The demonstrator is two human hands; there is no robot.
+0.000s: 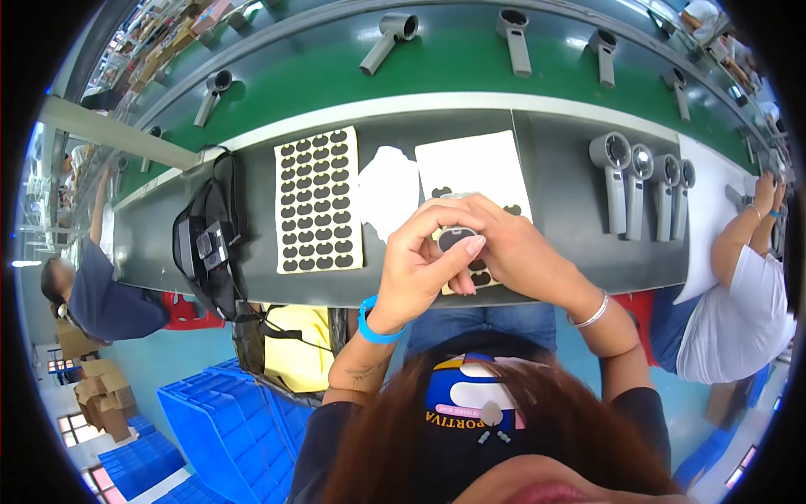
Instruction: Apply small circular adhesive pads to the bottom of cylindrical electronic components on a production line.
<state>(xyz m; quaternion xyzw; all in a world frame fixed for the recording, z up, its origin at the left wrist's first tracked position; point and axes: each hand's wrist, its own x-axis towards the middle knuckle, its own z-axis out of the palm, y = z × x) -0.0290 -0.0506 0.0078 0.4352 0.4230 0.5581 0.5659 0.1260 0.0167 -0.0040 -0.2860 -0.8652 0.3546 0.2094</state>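
Close together over the near edge of the dark table, my left hand [413, 259] and my right hand [525, 248] are closed around what looks like a grey handheld fan, mostly hidden by my fingers. A black oval sticker [455, 237] shows on the end facing me, and my left thumb presses on its edge. Beneath my hands lies a white sticker sheet [470, 160], largely bare, with a few black ovals left on it. Left of that are a crumpled white sheet [389, 189] and a sheet full of black oval stickers [317, 202].
Several grey handheld fans [617, 181] lie in a row at the right. More fans [514, 42] rest on the green belt [462, 63] beyond the table. A black bag [210, 235] sits at the left. Co-workers sit on both sides; blue crates [227, 428] stand at lower left.
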